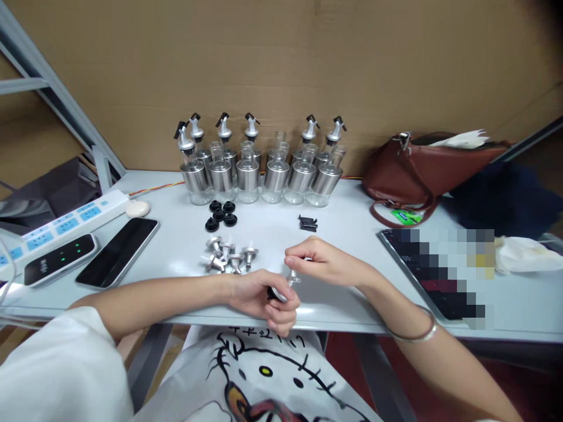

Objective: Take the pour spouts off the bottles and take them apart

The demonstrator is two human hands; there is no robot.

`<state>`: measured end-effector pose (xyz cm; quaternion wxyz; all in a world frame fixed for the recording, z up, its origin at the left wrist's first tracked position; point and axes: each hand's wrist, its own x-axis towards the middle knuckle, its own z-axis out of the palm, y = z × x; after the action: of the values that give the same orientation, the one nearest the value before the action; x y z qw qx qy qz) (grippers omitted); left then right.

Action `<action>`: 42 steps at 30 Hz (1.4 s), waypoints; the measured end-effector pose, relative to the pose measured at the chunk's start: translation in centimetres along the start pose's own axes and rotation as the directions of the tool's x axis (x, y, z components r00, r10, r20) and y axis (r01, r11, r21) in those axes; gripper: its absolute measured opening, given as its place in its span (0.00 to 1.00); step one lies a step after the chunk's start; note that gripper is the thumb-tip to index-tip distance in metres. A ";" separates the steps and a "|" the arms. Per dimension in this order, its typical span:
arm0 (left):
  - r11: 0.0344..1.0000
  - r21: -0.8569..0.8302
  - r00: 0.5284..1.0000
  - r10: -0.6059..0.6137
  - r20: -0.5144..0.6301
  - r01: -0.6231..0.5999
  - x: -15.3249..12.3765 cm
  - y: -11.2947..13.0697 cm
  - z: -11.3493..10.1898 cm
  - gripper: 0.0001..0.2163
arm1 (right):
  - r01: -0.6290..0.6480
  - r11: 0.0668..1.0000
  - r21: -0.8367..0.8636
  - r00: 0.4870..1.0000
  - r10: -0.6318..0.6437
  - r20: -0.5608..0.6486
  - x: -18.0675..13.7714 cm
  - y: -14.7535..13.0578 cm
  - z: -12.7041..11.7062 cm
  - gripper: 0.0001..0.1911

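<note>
Left hand point(259, 300) closed round small silver metal pourer spout with black rubber collar point(284, 290), held at fingertips. Right hand point(323, 262) pinched shut on spout's upper tip, just above left fingers. Risk: grip slipping near grey table point(347, 313) edge would likely drop it floorward.

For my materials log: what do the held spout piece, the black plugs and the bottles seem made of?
Spout piece: shiny silver, metal or plated plastic. Black plugs: matte, likely rubber or plastic. Bottles: see-through glass necks, brushed metal-looking sleeves.
</note>
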<state>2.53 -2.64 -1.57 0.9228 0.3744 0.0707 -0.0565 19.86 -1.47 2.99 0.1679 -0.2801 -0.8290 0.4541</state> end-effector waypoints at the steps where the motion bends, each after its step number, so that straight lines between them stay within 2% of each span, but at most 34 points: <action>1: 1.000 -0.002 1.000 0.008 -0.006 -0.008 0.0 0.0 0.0 0.18 | -0.010 1.000 0.018 1.000 0.010 0.005 0.0 0.0 0.0 0.25; 5: 0.999 -0.002 0.999 0.032 -0.021 -0.033 0.0 -0.2 0.1 0.18 | -0.063 0.996 0.057 0.998 0.063 -0.004 0.1 0.1 -0.1 0.27; 8: 0.999 0.014 0.999 0.049 -0.021 -0.048 0.0 -0.1 0.3 0.18 | -0.071 0.990 0.124 0.993 0.082 -0.086 -0.1 0.2 -0.6 0.27; 12: 0.998 -0.002 0.997 0.061 -0.045 -0.061 0.0 -0.1 0.4 0.18 | -0.033 0.959 0.280 0.970 0.097 -0.221 -0.7 0.4 -2.0 0.16; 15: 0.998 -0.003 0.997 0.064 -0.039 -0.064 0.1 -0.1 0.4 0.17 | -0.027 0.951 0.308 0.943 0.126 -0.307 -1.1 0.6 -3.0 0.15; 18: 0.998 -0.011 0.997 0.069 -0.039 -0.069 0.1 -0.2 0.3 0.17 | -0.069 0.978 0.195 0.927 0.135 -0.350 -1.4 1.0 -3.6 0.14; 21: 0.997 -0.018 0.996 0.069 -0.048 -0.069 0.1 -0.2 0.4 0.17 | -0.193 0.980 0.048 0.919 0.198 -0.340 -1.6 1.7 -4.1 0.13; 23: 0.998 -0.018 0.997 0.067 -0.048 -0.068 0.1 -0.2 0.4 0.17 | -0.286 0.955 -0.080 0.903 0.240 -0.357 -1.7 2.3 -4.4 0.12; 27: 0.997 -0.032 0.997 0.064 -0.034 -0.066 0.0 -0.1 0.3 0.16 | -0.371 0.843 -0.390 0.889 0.201 -0.412 -1.9 3.4 -5.1 0.08; 29: 0.997 -0.038 0.997 0.065 -0.029 -0.066 0.0 -0.1 0.3 0.15 | -0.404 0.818 -0.409 0.894 0.259 -0.366 -2.0 3.8 -5.3 0.06; 33: 0.997 -0.039 0.998 0.066 -0.022 -0.067 -0.1 0.0 0.4 0.14 | -0.485 0.780 -0.395 0.872 0.395 -0.291 -2.2 4.2 -5.3 0.06; 42: 0.998 -0.006 0.998 0.066 -0.023 -0.066 -0.2 0.4 0.6 0.13 | -0.503 0.751 -0.428 0.864 0.427 -0.266 -2.2 3.9 -5.4 0.11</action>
<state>2.43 -2.76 -0.90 0.9246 0.3740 0.0691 -0.0215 25.73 2.39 2.51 0.0362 -0.5442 -0.8039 0.2373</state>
